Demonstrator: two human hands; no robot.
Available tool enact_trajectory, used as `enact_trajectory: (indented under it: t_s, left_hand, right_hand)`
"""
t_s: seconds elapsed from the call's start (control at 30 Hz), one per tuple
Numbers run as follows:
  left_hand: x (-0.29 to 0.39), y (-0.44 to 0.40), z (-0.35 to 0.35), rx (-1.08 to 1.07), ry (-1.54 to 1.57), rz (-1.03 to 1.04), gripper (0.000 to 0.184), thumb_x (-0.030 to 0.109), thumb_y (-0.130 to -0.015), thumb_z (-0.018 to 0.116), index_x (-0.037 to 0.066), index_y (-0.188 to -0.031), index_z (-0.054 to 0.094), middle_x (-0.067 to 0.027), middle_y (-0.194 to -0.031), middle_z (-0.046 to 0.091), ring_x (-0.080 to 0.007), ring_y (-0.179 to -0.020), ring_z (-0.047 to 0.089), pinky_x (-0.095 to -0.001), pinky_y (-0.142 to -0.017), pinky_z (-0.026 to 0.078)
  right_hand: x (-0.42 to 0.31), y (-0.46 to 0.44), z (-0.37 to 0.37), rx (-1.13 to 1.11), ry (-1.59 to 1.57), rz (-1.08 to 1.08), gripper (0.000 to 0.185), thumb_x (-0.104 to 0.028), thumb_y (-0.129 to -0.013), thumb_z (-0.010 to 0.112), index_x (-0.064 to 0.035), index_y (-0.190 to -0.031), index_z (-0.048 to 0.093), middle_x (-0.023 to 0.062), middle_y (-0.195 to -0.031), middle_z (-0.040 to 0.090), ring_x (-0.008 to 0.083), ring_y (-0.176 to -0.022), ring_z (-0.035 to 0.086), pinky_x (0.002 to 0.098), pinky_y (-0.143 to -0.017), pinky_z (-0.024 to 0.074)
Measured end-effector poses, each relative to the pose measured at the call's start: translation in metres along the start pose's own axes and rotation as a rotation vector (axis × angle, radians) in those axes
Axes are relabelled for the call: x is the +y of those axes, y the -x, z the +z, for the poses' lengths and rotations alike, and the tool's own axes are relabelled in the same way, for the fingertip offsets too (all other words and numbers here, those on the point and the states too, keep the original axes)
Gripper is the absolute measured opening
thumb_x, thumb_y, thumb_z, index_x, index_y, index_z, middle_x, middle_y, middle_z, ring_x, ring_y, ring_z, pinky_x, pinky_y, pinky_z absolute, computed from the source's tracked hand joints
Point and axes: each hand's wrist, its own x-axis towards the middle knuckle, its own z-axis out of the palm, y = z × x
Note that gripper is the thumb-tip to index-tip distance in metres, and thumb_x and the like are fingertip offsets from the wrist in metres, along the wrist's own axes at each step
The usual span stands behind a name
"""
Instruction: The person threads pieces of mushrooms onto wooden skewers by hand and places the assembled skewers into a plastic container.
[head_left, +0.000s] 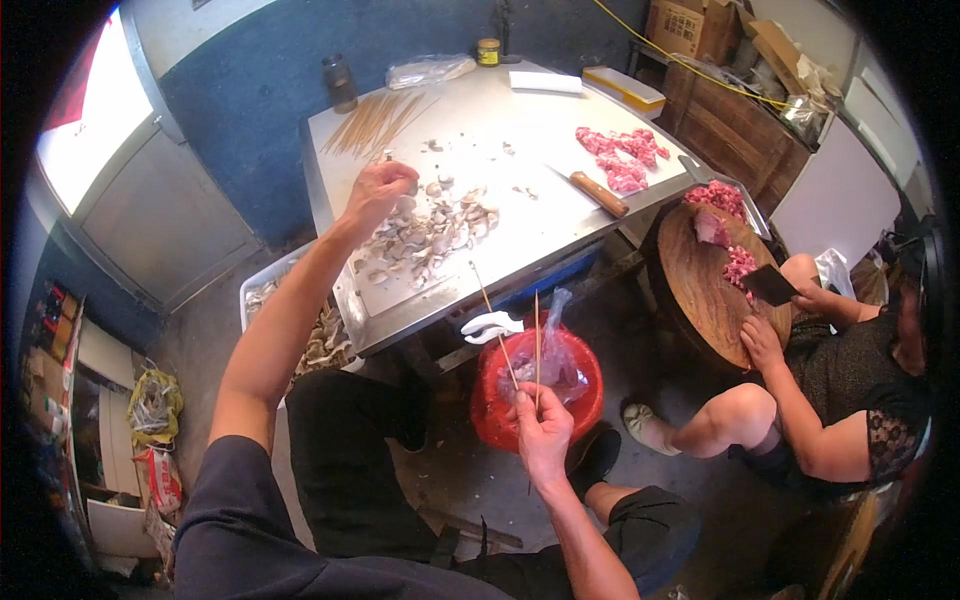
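Note:
My left hand [382, 192] is over the left edge of a pile of torn mushroom pieces [440, 225] on the pale tabletop, its fingers curled together. Whatever they pinch, if anything, is too small to make out. My right hand [545, 432], nearer my lap, is closed on two thin bamboo skewers [538, 345] that point up and spread apart. Behind those skewers stands a red bucket [487, 415] with a clear plastic bag inside and a white object [490, 326] at its rim. More bamboo skewers [375, 122] lie loose at the table's far left.
Raw meat pieces [622, 160] and a wooden-handled knife [600, 195] lie on the table's right. A co-worker cuts meat with a cleaver [770, 285] on a round chopping block [695, 285]. A white crate [258, 282] of mushrooms is left of the table; a jar [340, 85] stands behind.

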Motion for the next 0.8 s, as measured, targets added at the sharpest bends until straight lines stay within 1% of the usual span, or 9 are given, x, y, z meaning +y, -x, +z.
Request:
enact_trajectory:
  t_s: [0.07,0.13,0.27,0.33,0.37,0.43,0.53,0.7,0.8]
  left_hand:
    - [0.006,0.005,0.001,0.039,-0.026,0.006,0.019,0.012,-0.085,0.061,0.004,-0.102,0.066,-0.0042,-0.084,0.065,-0.011,-0.072,0.057,-0.0253,-0.066,0.046]
    - [0.016,0.012,0.001,-0.05,0.265,0.023,0.02,0.013,-0.083,0.068,0.001,-0.099,0.066,-0.0071,-0.084,0.066,-0.0127,-0.077,0.062,-0.0254,-0.072,0.049]
    - [0.037,0.043,0.018,-0.068,0.4,-0.092,0.02,0.012,-0.083,0.069,0.0,-0.099,0.066,-0.0079,-0.087,0.066,-0.0145,-0.08,0.062,-0.028,-0.075,0.05]
    - [0.036,0.058,0.026,-0.118,0.673,-0.186,0.018,0.008,-0.086,0.064,0.0,-0.102,0.064,-0.009,-0.09,0.065,-0.0166,-0.078,0.062,-0.031,-0.075,0.051]
    - [0.036,0.068,0.03,-0.118,0.674,-0.187,0.018,0.008,-0.086,0.064,0.0,-0.102,0.064,-0.009,-0.09,0.065,-0.0166,-0.078,0.062,-0.031,-0.075,0.051]
    - [0.037,0.084,0.038,-0.096,0.888,-0.27,0.015,0.006,-0.088,0.059,0.0,-0.102,0.062,-0.0093,-0.091,0.064,-0.0188,-0.076,0.061,-0.033,-0.075,0.052]
    - [0.025,0.098,0.051,-0.081,1.045,-0.366,0.013,0.005,-0.089,0.057,0.0,-0.1,0.06,-0.0101,-0.091,0.064,-0.0201,-0.075,0.06,-0.0345,-0.075,0.052]
    - [0.019,0.108,0.061,-0.143,1.086,-0.39,0.01,0.006,-0.09,0.057,0.002,-0.098,0.061,-0.0084,-0.09,0.064,-0.0186,-0.075,0.059,-0.0366,-0.075,0.053]
    - [0.024,0.112,0.066,-0.187,1.135,-0.391,0.013,0.009,-0.091,0.057,0.004,-0.103,0.06,-0.0069,-0.09,0.064,-0.0177,-0.078,0.06,-0.0342,-0.077,0.053]
  right_hand:
    - [-0.001,0.0,-0.001,0.001,-0.004,0.002,0.015,-0.011,-0.097,0.055,0.0008,-0.104,0.062,-0.001,-0.073,0.059,0.0045,-0.065,0.053,0.0185,-0.06,0.0415]
    - [-0.002,0.001,-0.001,-0.002,-0.001,0.028,0.015,-0.01,-0.096,0.056,0.001,-0.105,0.062,-0.0009,-0.073,0.059,0.0048,-0.065,0.053,0.0187,-0.06,0.042]
    - [-0.006,0.001,0.002,0.002,-0.003,0.027,0.015,-0.01,-0.096,0.056,0.0009,-0.105,0.062,-0.0007,-0.073,0.059,0.0048,-0.065,0.053,0.0188,-0.06,0.0422]
    - [-0.006,0.001,0.003,-0.001,-0.015,0.008,0.015,-0.011,-0.096,0.057,0.0005,-0.105,0.062,-0.0006,-0.073,0.06,0.0046,-0.066,0.054,0.019,-0.06,0.0421]
    - [-0.006,0.003,0.003,-0.002,-0.014,0.009,0.015,-0.011,-0.096,0.057,0.0005,-0.105,0.062,-0.0006,-0.073,0.06,0.0046,-0.066,0.054,0.019,-0.06,0.0421]
    - [-0.008,0.004,0.004,0.018,-0.063,-0.037,0.014,-0.011,-0.095,0.059,-0.0001,-0.101,0.066,-0.0015,-0.071,0.061,0.0054,-0.065,0.054,0.0224,-0.06,0.0451]
    - [-0.012,0.007,0.004,0.007,-0.052,-0.038,0.014,-0.011,-0.095,0.059,-0.0001,-0.101,0.066,-0.0013,-0.072,0.061,0.0051,-0.065,0.054,0.0222,-0.059,0.0447]
    - [-0.013,0.008,0.007,-0.012,-0.039,-0.033,0.014,-0.011,-0.095,0.058,-0.0001,-0.101,0.065,-0.0011,-0.071,0.061,0.0051,-0.065,0.054,0.022,-0.058,0.0443]
    - [-0.011,0.006,0.007,-0.01,-0.016,-0.028,0.015,-0.011,-0.095,0.058,-0.0002,-0.102,0.065,-0.0008,-0.072,0.061,0.0053,-0.064,0.054,0.022,-0.057,0.0443]
